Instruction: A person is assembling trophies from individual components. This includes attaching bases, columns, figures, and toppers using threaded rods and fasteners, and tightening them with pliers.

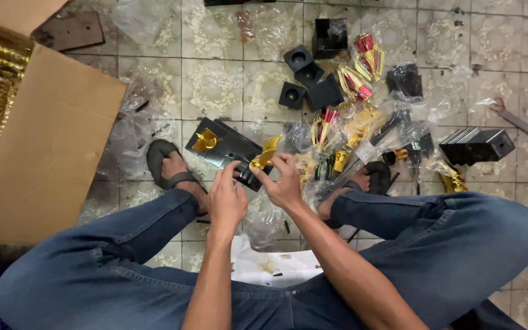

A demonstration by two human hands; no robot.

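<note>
My left hand [226,198] and my right hand [283,181] meet low in the middle of the view, above the tiled floor between my knees. Together they pinch a small gold winged piece [264,155] at the near end of a flat black base plate [230,146]. A second gold piece [205,142] stands on the far left end of that plate. The fingers of both hands are closed around the gold piece and the plate's edge.
A large open cardboard box [44,146] with gold parts inside stands at the left. Black square blocks [304,76], red-and-gold trophy parts [362,67] in clear bags and a black stepped base [478,145] lie on the floor ahead. My sandalled feet flank the plate.
</note>
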